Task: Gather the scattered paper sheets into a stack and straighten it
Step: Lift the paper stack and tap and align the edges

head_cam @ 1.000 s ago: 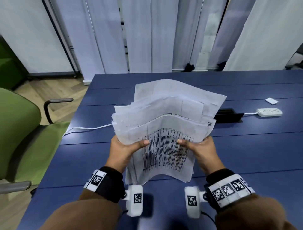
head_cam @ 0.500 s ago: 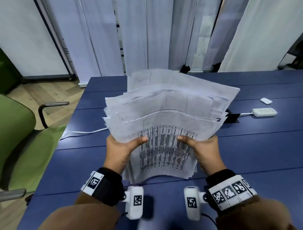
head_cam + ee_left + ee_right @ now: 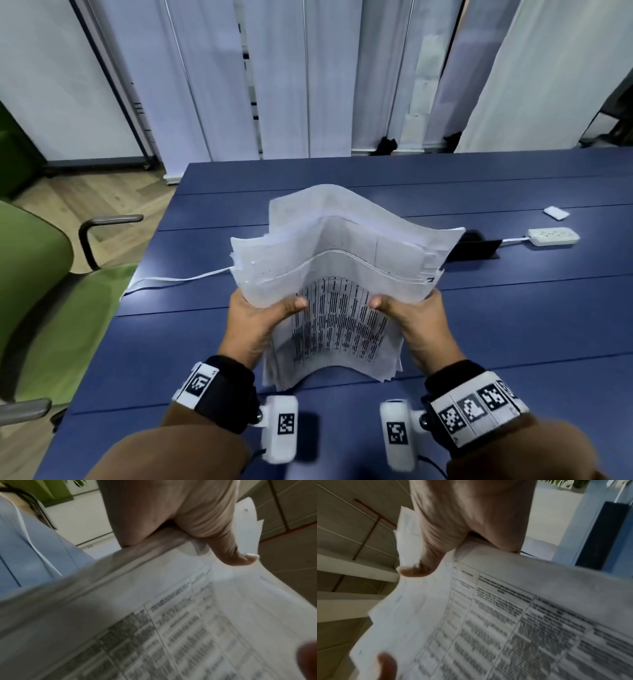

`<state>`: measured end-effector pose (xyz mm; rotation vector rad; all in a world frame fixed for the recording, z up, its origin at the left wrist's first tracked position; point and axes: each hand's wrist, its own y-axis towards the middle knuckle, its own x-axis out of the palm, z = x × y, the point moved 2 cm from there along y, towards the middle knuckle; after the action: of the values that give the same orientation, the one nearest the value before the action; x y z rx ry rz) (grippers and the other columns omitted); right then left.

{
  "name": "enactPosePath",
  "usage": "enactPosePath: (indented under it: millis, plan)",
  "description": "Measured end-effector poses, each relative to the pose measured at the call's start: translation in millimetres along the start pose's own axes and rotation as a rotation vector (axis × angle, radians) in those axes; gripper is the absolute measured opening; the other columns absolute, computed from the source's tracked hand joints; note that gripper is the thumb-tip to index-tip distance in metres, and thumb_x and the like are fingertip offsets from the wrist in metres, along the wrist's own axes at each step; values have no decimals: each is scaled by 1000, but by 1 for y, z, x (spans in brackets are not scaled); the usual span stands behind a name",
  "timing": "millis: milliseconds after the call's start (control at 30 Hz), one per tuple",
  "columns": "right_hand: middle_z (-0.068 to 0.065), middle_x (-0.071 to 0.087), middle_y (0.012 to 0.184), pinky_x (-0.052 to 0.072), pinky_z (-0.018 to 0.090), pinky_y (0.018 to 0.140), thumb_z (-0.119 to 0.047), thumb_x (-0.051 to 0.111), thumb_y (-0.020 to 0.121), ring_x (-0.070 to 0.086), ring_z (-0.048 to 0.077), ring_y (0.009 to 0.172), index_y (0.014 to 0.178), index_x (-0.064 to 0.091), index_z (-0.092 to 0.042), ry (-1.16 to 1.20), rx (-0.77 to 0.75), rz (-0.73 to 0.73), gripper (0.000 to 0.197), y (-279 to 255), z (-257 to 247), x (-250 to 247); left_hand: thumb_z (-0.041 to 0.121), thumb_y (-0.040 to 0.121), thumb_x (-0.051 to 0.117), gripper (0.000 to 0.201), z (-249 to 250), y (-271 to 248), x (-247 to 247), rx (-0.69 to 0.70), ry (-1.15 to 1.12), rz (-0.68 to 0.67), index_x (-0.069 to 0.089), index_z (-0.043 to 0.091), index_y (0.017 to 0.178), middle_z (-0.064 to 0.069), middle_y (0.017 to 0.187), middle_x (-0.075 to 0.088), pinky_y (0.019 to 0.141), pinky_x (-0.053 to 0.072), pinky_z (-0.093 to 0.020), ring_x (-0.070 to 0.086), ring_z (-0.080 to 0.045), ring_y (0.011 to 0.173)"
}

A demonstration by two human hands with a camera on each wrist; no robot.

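Note:
A stack of white paper sheets (image 3: 337,291) printed with tables stands on its near edge on the blue table (image 3: 513,342), bowed and uneven at its far edges. My left hand (image 3: 255,320) grips the stack's left side, thumb on the front sheet. My right hand (image 3: 416,318) grips the right side the same way. In the left wrist view the left hand (image 3: 180,524) pinches the stack (image 3: 171,615), thumb on top. In the right wrist view the right hand (image 3: 462,524) holds the stack (image 3: 488,615) likewise. The fingers behind the sheets are hidden.
A white power strip (image 3: 553,237) with its cable lies at the right, a small white card (image 3: 556,212) beyond it. A black cable hatch (image 3: 474,248) sits behind the stack. A white cable (image 3: 171,279) trails to the left edge. A green chair (image 3: 41,301) stands at the left.
The stack has dropped from a raised, fanned position toward the table, with its near edge now on the surface. Both hands keep their grip on its sides.

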<state>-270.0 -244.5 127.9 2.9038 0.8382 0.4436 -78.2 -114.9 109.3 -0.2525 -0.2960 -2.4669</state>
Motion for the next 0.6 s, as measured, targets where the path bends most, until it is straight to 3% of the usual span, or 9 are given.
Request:
enactPosePath:
  millis: [67, 167, 233, 300, 400, 500, 567, 600]
  plan:
    - [-1, 76, 86, 56, 23, 74, 0, 76, 53, 72, 12, 84, 81, 75, -12, 26, -14, 10, 30, 3, -6, -10, 16, 49, 90, 55, 0, 4, -13, 18, -59, 41, 67, 8, 98, -1, 90, 77, 72, 56, -22, 72, -12, 85]
    - [0, 76, 86, 58, 24, 73, -4, 79, 51, 73, 13, 83, 94, 67, -6, -23, 64, 30, 45, 4, 2, -26, 38, 34, 98, 94, -7, 7, -27, -44, -67, 49, 58, 9, 115, -3, 103, 75, 76, 55, -23, 70, -16, 96]
    - [3, 76, 89, 58, 29, 78, -5, 84, 48, 73, 16, 87, 99, 65, -2, -70, 110, 0, 54, 0, 9, -22, 32, 34, 98, 99, -9, 2, -16, -89, -39, -21, 57, 3, 119, -8, 105, 74, 77, 55, -24, 70, -20, 99]
    - [4, 76, 90, 58, 28, 77, 2, 81, 49, 73, 17, 88, 97, 66, -5, -45, 103, -19, 51, -2, 9, -9, 31, 35, 97, 93, -8, 0, 0, -85, -9, -64, 62, 0, 115, -10, 105, 74, 78, 55, -24, 70, -22, 99]
    - [4, 76, 86, 58, 25, 71, 8, 76, 51, 73, 16, 82, 96, 65, -2, 26, 56, 11, 47, 0, 1, -8, 36, 36, 97, 89, -4, 2, 2, -43, -48, -19, 62, 4, 112, -6, 105, 75, 81, 56, -25, 71, -19, 99]
    - [-2, 76, 82, 56, 19, 65, -8, 85, 43, 73, 10, 77, 95, 64, -4, 48, 67, 52, 56, 3, -2, -24, 41, 29, 98, 98, -11, 8, -20, -54, -85, 63, 56, 12, 113, -1, 104, 75, 78, 56, -23, 70, -15, 99]
    - [-2, 76, 85, 56, 18, 66, -19, 93, 34, 72, 9, 81, 96, 64, -8, 21, 104, 42, 70, 0, 2, -26, 40, 31, 98, 102, -15, 5, -17, -81, -53, 29, 55, 10, 118, -6, 111, 73, 83, 56, -27, 68, -20, 106]
    - [-1, 76, 90, 56, 19, 70, -17, 94, 38, 72, 11, 85, 99, 64, -10, 16, 113, 27, 68, -1, 4, -23, 37, 34, 98, 101, -16, 3, -10, -93, -35, -5, 56, 7, 120, -9, 114, 72, 87, 56, -31, 67, -24, 108]
